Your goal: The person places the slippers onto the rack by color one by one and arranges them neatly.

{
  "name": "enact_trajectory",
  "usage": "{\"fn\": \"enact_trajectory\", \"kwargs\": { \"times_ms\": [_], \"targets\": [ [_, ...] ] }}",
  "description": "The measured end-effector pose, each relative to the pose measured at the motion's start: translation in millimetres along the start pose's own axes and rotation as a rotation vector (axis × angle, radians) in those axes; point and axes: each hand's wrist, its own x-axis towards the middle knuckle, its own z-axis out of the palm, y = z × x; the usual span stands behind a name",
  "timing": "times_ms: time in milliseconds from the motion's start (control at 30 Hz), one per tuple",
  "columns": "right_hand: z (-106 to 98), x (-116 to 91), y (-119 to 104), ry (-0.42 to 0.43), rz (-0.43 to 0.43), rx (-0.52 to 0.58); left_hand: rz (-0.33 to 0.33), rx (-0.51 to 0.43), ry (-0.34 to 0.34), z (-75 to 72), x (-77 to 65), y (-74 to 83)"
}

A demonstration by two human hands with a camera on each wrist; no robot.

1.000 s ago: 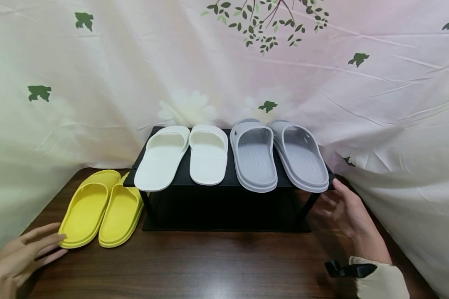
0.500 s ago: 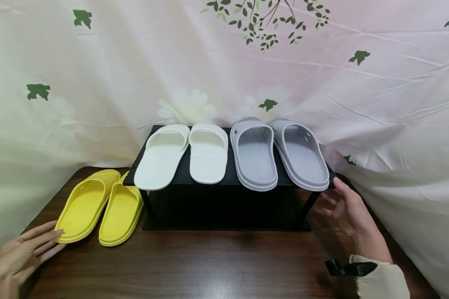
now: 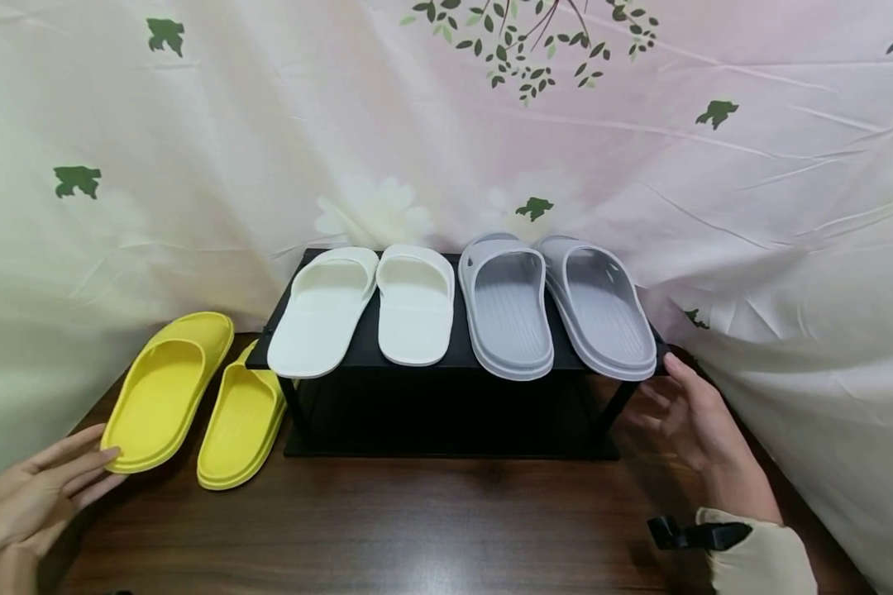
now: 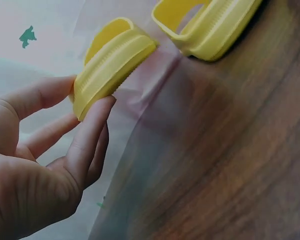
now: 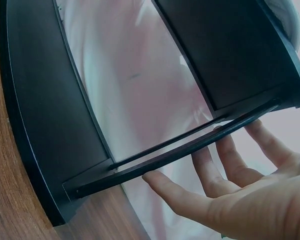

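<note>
My left hand point(image 3: 40, 504) pinches the heel end of a yellow slipper point(image 3: 159, 397), thumb on one side and fingers on the other. That slipper is tilted, its toe end up near the cloth; the left wrist view shows its ridged side between my fingertips. Its mate, the other yellow slipper point(image 3: 238, 430), lies on the table beside the black shoe rack point(image 3: 446, 454), its toe partly hidden by the top shelf. My right hand point(image 3: 703, 434) holds the rack's right end, thumb at the top shelf's corner and fingers against the side post point(image 5: 175, 152).
Two white slippers point(image 3: 415, 318) and two grey slippers point(image 3: 512, 318) stand side by side on the top shelf. A dark lower shelf point(image 5: 45, 85) sits close over the wooden table point(image 3: 417, 529). Printed cloth point(image 3: 268, 124) hangs behind and at both sides.
The left yellow slipper has been raised and moved left and back, away from its mate, with my left hand at its heel. My right hand and the rack stay put.
</note>
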Motion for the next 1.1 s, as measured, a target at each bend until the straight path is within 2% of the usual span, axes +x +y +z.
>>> {"fn": "enact_trajectory", "kwargs": {
  "times_ms": [100,267,400,600,733,900,1100],
  "targets": [
    [0,0,0,-0.008,0.001,0.007,0.066,-0.079,-0.034,4.4,-1.6,3.1],
    [0,0,-1,-0.018,-0.001,0.010,0.152,-0.138,-0.049,14.1,-5.3,10.0],
    [0,0,-1,-0.016,-0.001,-0.004,0.235,-0.178,-0.137,20.7,-7.5,15.9],
    [0,-1,-1,-0.013,0.007,-0.003,0.289,-0.177,-0.176,30.6,-8.3,24.2],
    [0,-2,0,-0.017,-0.010,0.005,0.331,-0.256,-0.206,39.9,-9.3,28.9],
    [-1,-2,1,-0.026,-0.021,0.010,0.426,-0.401,-0.321,51.9,-10.7,35.7],
    [0,-1,0,-0.020,-0.011,0.001,0.541,-0.443,-0.419,66.7,-13.6,43.2]
  ]
}}
